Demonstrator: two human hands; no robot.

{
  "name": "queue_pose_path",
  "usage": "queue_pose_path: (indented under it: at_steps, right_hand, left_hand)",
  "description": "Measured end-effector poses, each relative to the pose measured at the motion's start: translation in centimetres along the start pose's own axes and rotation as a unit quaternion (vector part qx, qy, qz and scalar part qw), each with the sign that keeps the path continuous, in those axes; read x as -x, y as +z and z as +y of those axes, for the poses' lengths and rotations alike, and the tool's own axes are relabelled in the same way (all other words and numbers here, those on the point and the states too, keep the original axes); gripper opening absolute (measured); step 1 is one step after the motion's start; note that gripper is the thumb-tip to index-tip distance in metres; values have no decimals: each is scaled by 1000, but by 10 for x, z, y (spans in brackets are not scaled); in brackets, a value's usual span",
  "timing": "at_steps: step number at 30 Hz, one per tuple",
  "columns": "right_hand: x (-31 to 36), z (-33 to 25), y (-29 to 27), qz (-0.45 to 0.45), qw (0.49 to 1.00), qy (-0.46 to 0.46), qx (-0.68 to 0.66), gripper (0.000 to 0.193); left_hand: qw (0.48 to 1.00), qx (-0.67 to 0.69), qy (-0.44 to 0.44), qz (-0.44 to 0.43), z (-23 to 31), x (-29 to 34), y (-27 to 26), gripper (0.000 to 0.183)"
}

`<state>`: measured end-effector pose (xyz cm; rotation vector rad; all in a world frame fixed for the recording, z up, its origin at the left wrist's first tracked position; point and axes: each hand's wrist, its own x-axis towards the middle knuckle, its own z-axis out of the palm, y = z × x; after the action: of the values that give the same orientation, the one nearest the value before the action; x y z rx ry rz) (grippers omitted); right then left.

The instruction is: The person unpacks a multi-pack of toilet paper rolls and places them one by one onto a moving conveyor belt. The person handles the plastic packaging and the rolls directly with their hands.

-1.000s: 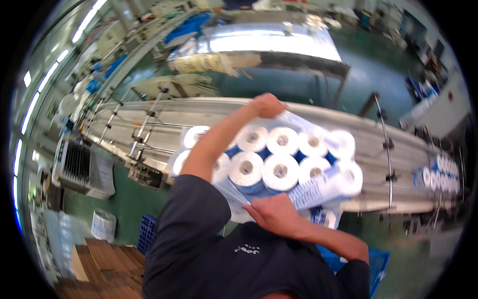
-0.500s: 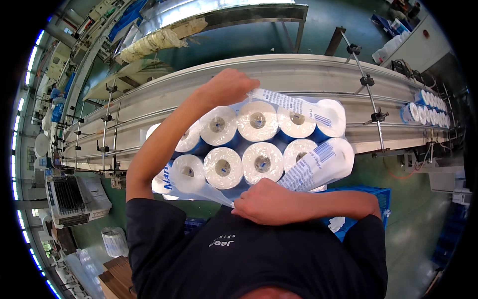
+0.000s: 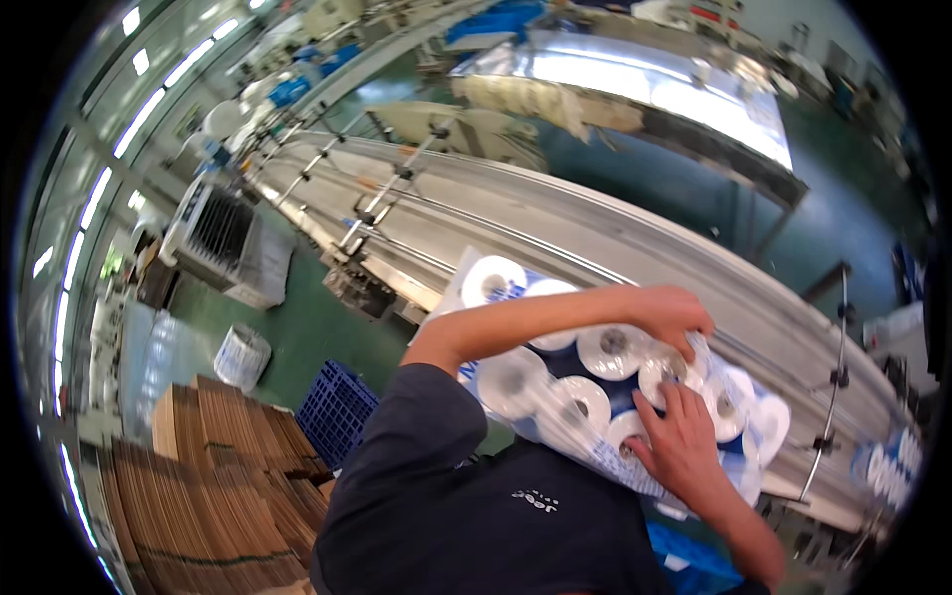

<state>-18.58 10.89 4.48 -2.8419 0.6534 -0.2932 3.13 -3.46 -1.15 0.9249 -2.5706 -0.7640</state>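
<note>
A clear plastic bag with blue print (image 3: 580, 441) lies across the conveyor, full of white paper rolls set in two rows, their round ends facing up. My left hand (image 3: 674, 315) reaches over the rolls to the bag's right part and is closed on a gathered edge of the film. Just nearer to me, my right hand (image 3: 684, 436) rests with its fingers apart over a paper roll (image 3: 627, 436) and the film beside it. My left forearm hides part of the far row.
Metal guide rails on clamped posts (image 3: 369, 213) run along the conveyor (image 3: 535, 203). More wrapped rolls (image 3: 886, 464) stand at the far right. Stacked flat cardboard (image 3: 208, 496), a blue crate (image 3: 337, 412) and a film-wrapped bundle (image 3: 242, 357) stand on the left floor. A metal table (image 3: 674, 119) is beyond.
The view has swung left. My left hand has drawn its film edge toward the bag's right part. My right hand has let go of the near edge and moved onto the rolls.
</note>
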Motion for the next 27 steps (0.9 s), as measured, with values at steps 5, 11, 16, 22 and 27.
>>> queue_pose_path:
  at_steps: [5, 11, 16, 22, 27]
  right_hand:
    - [1, 4, 5, -53, 998, 4, 31, 63]
    - [-16, 18, 0, -49, 996, -54, 53, 47]
    - [-25, 24, 8, -77, 996, -25, 38, 40]
    - [-13, 22, 19, -3, 996, -83, 34, 42]
    - [6, 4, 8, -40, 994, -96, 30, 47]
  left_hand:
    - [999, -19, 16, 44, 6, 10, 9, 37]
    - [999, -12, 1, 39, 12, 13, 2, 34]
    - [995, -43, 27, 82, 14, 9, 2, 30]
    - [990, -71, 35, 118, -1, 0, -3, 27]
    - [993, -56, 8, 102, -31, -1, 11, 29]
